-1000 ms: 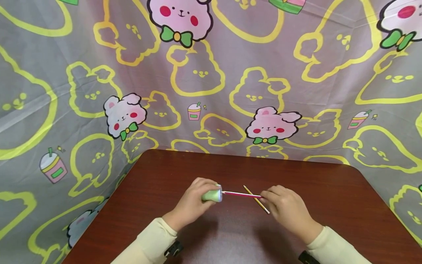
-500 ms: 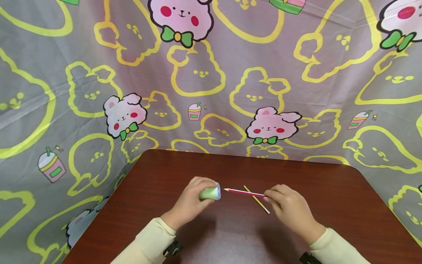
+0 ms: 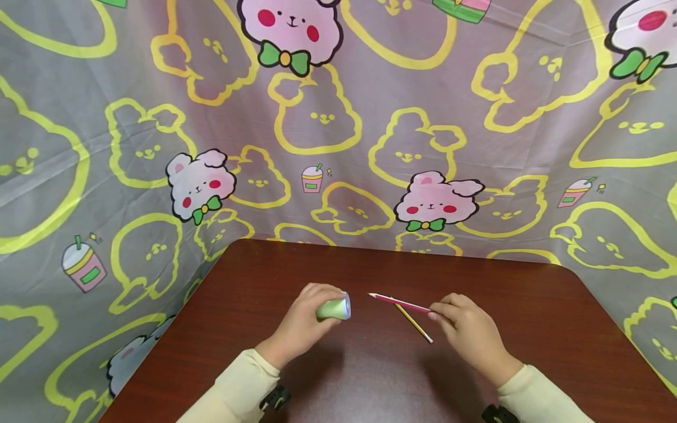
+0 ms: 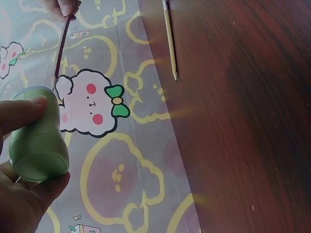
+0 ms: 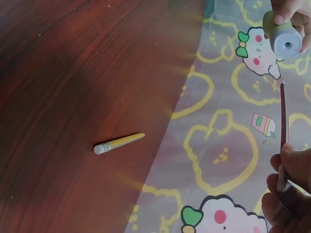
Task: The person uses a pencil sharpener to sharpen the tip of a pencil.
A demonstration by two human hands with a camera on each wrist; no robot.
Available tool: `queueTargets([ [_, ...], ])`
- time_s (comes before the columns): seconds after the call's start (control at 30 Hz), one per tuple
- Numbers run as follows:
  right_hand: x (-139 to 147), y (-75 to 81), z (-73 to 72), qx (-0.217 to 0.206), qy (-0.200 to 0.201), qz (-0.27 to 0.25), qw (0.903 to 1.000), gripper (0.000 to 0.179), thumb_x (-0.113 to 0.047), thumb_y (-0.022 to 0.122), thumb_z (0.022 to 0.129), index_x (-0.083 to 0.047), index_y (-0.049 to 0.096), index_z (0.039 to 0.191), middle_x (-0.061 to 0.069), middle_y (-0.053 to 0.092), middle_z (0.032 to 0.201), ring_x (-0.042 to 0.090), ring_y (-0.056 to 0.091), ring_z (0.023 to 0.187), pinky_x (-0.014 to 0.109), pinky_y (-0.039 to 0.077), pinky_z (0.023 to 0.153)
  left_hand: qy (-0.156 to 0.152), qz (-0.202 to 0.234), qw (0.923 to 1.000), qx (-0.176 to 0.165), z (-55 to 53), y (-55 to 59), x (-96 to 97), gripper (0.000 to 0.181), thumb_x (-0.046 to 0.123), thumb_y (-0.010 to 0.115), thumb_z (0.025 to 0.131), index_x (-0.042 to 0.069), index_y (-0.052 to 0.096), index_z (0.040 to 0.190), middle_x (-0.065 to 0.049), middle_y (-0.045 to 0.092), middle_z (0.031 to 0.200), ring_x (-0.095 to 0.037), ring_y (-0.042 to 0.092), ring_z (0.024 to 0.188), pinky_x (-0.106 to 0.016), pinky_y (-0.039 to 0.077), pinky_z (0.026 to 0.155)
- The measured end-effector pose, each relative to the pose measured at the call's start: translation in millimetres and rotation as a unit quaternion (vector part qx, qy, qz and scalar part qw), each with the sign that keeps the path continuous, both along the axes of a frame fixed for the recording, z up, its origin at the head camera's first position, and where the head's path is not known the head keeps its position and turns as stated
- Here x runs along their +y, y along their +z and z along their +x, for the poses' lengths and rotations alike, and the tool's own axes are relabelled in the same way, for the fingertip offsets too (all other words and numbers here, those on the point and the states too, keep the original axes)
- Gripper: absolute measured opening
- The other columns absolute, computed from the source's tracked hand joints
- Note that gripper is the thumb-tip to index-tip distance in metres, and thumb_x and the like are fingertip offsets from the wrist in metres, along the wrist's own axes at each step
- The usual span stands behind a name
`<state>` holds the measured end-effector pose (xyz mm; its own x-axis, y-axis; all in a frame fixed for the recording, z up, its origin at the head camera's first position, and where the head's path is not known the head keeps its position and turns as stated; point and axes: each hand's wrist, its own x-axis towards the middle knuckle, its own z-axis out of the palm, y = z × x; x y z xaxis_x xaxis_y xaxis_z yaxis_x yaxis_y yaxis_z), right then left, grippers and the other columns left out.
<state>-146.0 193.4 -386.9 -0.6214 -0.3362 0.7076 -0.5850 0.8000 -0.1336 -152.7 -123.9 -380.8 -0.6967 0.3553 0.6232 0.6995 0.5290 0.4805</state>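
Observation:
My left hand (image 3: 304, 326) grips a green pencil sharpener (image 4: 41, 141) with a pale end. The round hole in that end shows in the right wrist view, where the sharpener (image 5: 284, 40) faces the pencil. My right hand (image 3: 471, 332) pinches a red-and-white pencil (image 3: 402, 303) near its rear end, its tip pointing left and slightly up. Tip and sharpener are apart, with a small gap between them in the head view. Below the held pencil, a yellow pencil (image 3: 415, 325) with a white eraser end lies on the table.
The dark brown wooden table (image 3: 254, 276) spans the space under both hands. A grey curtain (image 3: 338, 223) with cartoon bunnies and yellow outlines hangs behind and beside it. Dark wrist straps (image 3: 275, 398) sit at both cuffs.
The red-and-white pencil has come away from the sharpener's hole, moving right with its tip tilting up. The left hand has shifted slightly left with the sharpener. The yellow pencil stays put.

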Motion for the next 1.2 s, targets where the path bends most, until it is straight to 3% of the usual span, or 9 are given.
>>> queueTargets([
  [0.43, 6, -9.6, -2.7, -0.082, -0.053, -0.009, 0.9952, 0.014, -0.012, 0.081, 0.073, -0.01, 0.075, 0.086, -0.007, 0.063, 0.08, 0.012, 0.058, 0.072, 0.032, 0.047, 0.057, 0.003, -0.003, 1.0, -0.006, 1.0, 0.7, -0.9, 0.045, -0.001, 0.085, 0.065, 0.01, 0.07, 0.106, -0.001, 0.066, 0.11, -0.019, 0.056, 0.103, -0.032, 0.048, 0.084],
  [0.73, 11, -12.7, -7.4, -0.177, -0.08, -0.043, 0.9799, 0.015, -0.013, 0.074, 0.082, -0.005, 0.075, 0.095, -0.001, 0.066, 0.085, 0.019, 0.063, 0.075, 0.038, 0.048, 0.061, 0.013, -0.004, 0.9997, -0.021, 1.4, -1.4, 0.2, 0.047, 0.0, 0.085, 0.064, 0.01, 0.069, 0.107, -0.002, 0.066, 0.109, -0.02, 0.057, 0.103, -0.033, 0.049, 0.084],
  [1.0, 15, -17.4, -10.2, -0.216, -0.086, -0.067, 0.9702, 0.02, -0.014, 0.071, 0.085, -0.001, 0.073, 0.101, 0.003, 0.067, 0.088, 0.019, 0.062, 0.075, 0.037, 0.047, 0.061, 0.015, -0.006, 0.9989, -0.044, 3.0, -0.7, 2.0, 0.046, 0.0, 0.082, 0.068, 0.011, 0.069, 0.11, -0.002, 0.065, 0.11, -0.02, 0.056, 0.103, -0.033, 0.049, 0.084],
  [1.2, 16, -19.8, -10.4, -0.24, -0.1, -0.082, 0.9621, 0.02, -0.015, 0.07, 0.088, -0.002, 0.073, 0.102, 0.006, 0.068, 0.092, 0.021, 0.062, 0.077, 0.039, 0.048, 0.064, 0.009, 0.002, 0.999, -0.043, 3.4, -1.3, 3.0, 0.046, -0.001, 0.082, 0.067, 0.011, 0.068, 0.109, -0.002, 0.065, 0.11, -0.02, 0.056, 0.103, -0.033, 0.049, 0.083],
])
